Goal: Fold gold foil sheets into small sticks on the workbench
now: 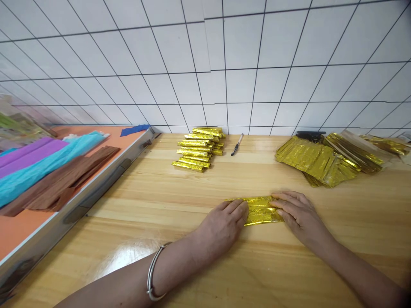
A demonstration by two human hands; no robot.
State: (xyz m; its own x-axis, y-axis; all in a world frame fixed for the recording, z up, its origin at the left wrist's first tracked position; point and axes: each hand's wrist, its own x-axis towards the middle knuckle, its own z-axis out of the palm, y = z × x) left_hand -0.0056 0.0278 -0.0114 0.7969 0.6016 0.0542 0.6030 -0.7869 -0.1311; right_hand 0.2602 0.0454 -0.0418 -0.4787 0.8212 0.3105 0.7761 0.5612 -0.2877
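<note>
Brightly crinkled foil [261,209] beneath hands [228,219]

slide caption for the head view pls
Left hand and right hand on a shiny gold sheet, slim gold pieces piled behind.

We note a pen [236,145] near the tiled wall [240,47]; a turquoise strip [54,161] and brown strips [73,176] lie on an orange surface [13,235].

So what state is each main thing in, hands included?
Gold foil piece: flat, creased
Left hand: fingers on that piece
Right hand: fingers on that piece
Slim gold pieces: loosely piled
Pen: lying down, cap unclear
Gold foil sheets: heaped, creased
Brown paper: creased
Turquoise paper: crinkled
Purple paper: lying flat
Bangle: worn
</note>
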